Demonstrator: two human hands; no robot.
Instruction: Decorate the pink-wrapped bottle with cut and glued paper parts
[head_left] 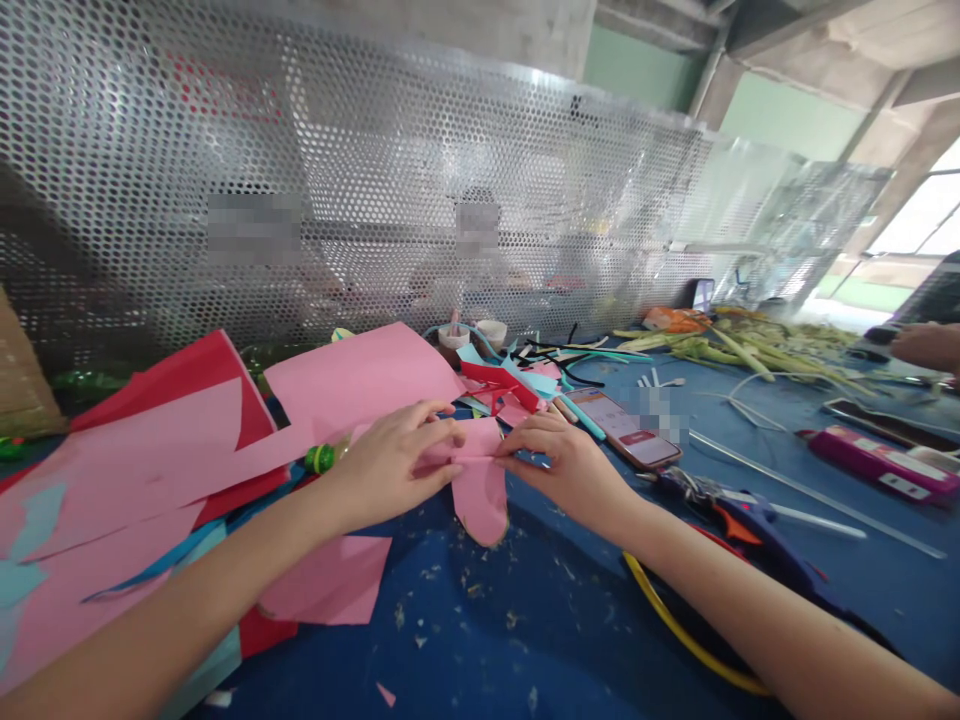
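A pink paper piece (481, 505) with a rounded lower end lies over the blue table, with a crease running across it. My left hand (397, 460) grips its left side at the crease, thumb below and fingers curled above. On the opposite side, my right hand (566, 465) pinches the right end of the same crease between thumb and fingertips. Just left of my left hand is a green-capped bottle (321, 459), partly covered. Below my left forearm sits another pink paper scrap (337, 585).
Pink sheets (360, 375) and red sheets (259, 405) pile up at left. A phone (626, 425), a glue gun (765, 525) and a yellow hoop (675, 630) lie at right. Perforated metal sheeting (420, 150) stands behind. Another person's hand (926, 347) shows at far right.
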